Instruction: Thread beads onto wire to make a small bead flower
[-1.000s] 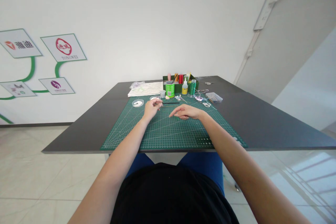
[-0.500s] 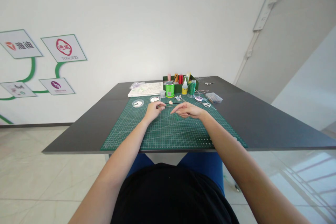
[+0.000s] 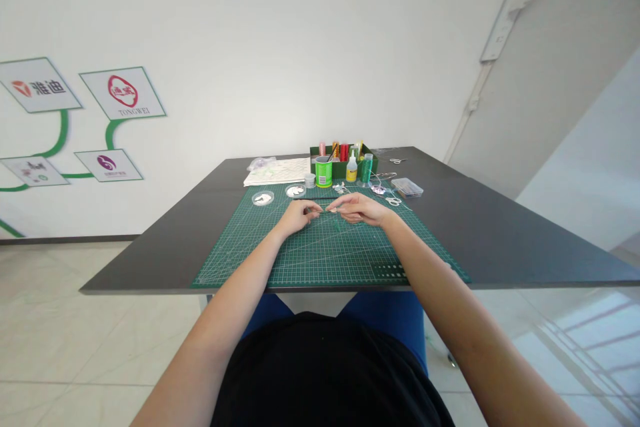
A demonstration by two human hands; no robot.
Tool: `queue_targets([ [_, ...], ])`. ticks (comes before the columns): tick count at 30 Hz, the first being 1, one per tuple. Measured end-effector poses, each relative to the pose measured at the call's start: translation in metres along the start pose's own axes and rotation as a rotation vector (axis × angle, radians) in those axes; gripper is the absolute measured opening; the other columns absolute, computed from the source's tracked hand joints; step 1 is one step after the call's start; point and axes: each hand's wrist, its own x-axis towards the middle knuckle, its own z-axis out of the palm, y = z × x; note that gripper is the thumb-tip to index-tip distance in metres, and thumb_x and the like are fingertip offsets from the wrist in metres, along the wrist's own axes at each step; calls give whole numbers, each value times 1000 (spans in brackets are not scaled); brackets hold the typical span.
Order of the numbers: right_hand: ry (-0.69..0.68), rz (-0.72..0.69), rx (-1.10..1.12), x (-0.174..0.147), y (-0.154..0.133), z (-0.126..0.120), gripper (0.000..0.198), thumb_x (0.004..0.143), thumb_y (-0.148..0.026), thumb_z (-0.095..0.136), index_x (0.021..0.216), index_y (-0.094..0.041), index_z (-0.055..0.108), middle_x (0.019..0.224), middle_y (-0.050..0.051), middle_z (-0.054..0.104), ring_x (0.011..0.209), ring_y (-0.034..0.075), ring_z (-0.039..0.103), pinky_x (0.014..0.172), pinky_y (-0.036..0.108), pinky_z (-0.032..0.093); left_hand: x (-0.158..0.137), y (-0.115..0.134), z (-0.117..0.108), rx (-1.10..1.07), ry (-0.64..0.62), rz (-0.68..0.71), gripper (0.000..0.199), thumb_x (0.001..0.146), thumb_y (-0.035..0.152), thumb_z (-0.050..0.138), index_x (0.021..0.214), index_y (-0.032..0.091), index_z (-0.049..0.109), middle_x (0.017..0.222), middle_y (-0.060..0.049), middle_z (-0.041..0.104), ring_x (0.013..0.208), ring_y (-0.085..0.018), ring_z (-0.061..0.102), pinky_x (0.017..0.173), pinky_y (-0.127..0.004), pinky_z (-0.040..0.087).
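Note:
Above the green cutting mat [image 3: 320, 260], my two hands almost meet at the fingertips. My left hand [image 3: 299, 215] is closed in a pinch around one end of a thin, wire-like stem [image 3: 325, 211]. Thumb and fingers of my right hand [image 3: 364, 209] pinch at the stem's other end, where a small pale pink piece [image 3: 333, 210] shows partly. The fingers hide most of it, so its exact shape cannot be made out. Just behind the hands, a thin dark stick [image 3: 327, 198] lies on the mat.
Behind stand a green can [image 3: 324, 173], a glue bottle [image 3: 352, 168], a green thread spool [image 3: 367, 167] and a dark green box [image 3: 372, 161] of spools. Two shallow dishes [image 3: 263, 198] sit left. White-handled scissors [image 3: 393, 201] and a clear case [image 3: 407, 187] lie right.
My left hand has moved slightly right and nearer to me, bringing the stem and pink piece along. My right fingers, apart from it before, now close on it.

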Motion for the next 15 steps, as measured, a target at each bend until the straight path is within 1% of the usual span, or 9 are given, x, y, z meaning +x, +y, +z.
queue_targets([
  [6, 38, -17, 16, -1, -2, -1, 42, 83, -29, 74, 119, -8, 69, 43, -12, 33, 41, 5, 21, 44, 23, 13, 0, -2, 2, -29, -17, 5, 18, 79, 28, 71, 91, 16, 78, 76, -4, 75, 52, -12, 59, 55, -24, 45],
  [9, 48, -32, 32, 0, 0, -3, 42, 84, -27, 73, 121, -8, 68, 44, -12, 33, 41, 5, 21, 44, 23, 14, 0, -3, 3, -62, -54, 18, 20, 79, 30, 72, 92, 16, 78, 78, -5, 75, 51, -12, 60, 55, -24, 46],
  [15, 79, -47, 56, 1, 0, -4, 40, 82, -25, 74, 118, -8, 69, 44, -13, 31, 41, 4, 17, 44, 22, 13, -1, 1, 3, -89, -120, 18, 18, 80, 25, 70, 94, 15, 77, 79, -6, 75, 52, -11, 60, 57, -24, 47],
])
